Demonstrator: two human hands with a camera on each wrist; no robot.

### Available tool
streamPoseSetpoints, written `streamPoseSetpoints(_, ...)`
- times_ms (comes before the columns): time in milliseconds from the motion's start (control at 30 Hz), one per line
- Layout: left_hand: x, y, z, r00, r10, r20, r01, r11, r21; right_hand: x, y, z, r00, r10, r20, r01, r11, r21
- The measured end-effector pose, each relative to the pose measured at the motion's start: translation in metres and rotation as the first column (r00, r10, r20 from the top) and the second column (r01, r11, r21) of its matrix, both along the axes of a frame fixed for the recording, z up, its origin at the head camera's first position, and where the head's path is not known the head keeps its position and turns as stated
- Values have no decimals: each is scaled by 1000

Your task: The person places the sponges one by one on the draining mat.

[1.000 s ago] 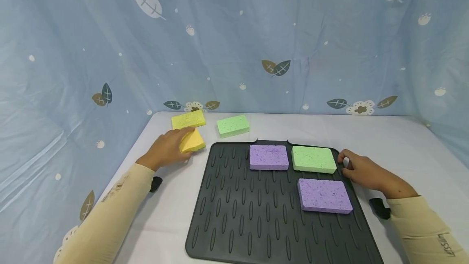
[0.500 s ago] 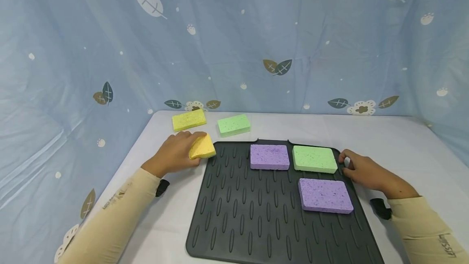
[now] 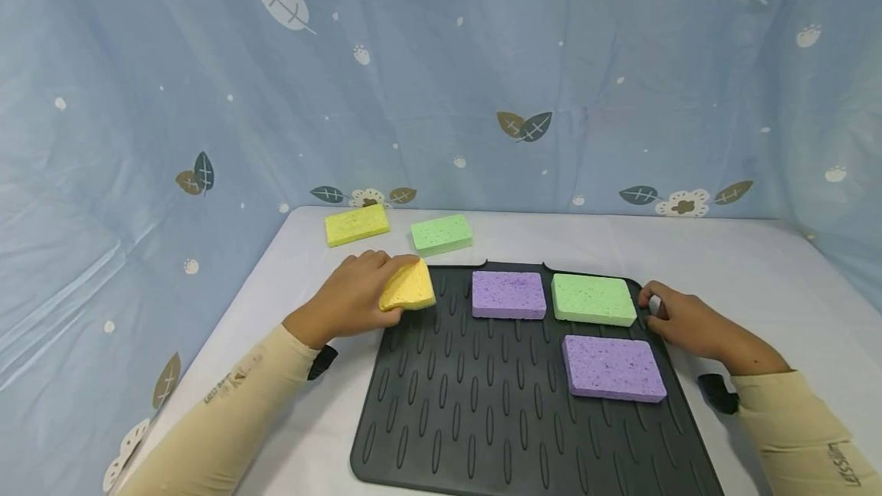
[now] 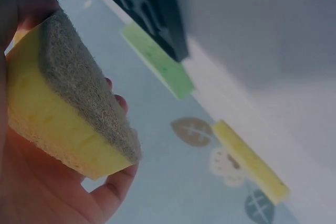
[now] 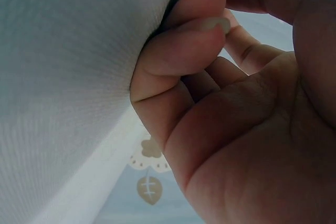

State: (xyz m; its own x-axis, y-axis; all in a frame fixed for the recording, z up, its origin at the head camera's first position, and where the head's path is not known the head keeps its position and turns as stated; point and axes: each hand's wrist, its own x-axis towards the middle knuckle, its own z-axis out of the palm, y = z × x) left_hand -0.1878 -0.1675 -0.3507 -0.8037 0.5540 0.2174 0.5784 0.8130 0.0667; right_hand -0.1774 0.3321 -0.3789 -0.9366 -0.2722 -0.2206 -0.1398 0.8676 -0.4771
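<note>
Over the top left corner of the ribbed black rubber mat (image 3: 482, 396), the yellow block sponge with a grey scrub side (image 3: 408, 288) is now held tight in the curled left hand (image 3: 354, 301), carried across from the white table (image 3: 730, 259), while the mat's right edge is kept pinched by the right hand (image 3: 678, 320).

Both arms reach forward in cream sleeves. The left hand (image 3: 358, 293) has fingers and thumb curled round what it grips, palm down. The right hand (image 3: 678, 320) rests low, its fingers (image 5: 178, 51) curled in against the thumb
</note>
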Motion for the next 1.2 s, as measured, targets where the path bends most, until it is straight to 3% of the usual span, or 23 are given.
streamPoseSetpoints(400, 13, 27, 10, 991, -133, -4, 132, 991, -17, 1, 0, -1, 1000, -9, 2, 9, 1000, -7)
streamPoseSetpoints(767, 17, 52, 8, 975, -221, 13, 221, 975, -14, 0, 1, -3, 1000, -10, -9, 10, 1000, -6)
streamPoseSetpoints(1200, 20, 82, 4, 958, -280, 59, 283, 958, -53, 0, 0, 0, 1000, -16, 7, 16, 1000, 2)
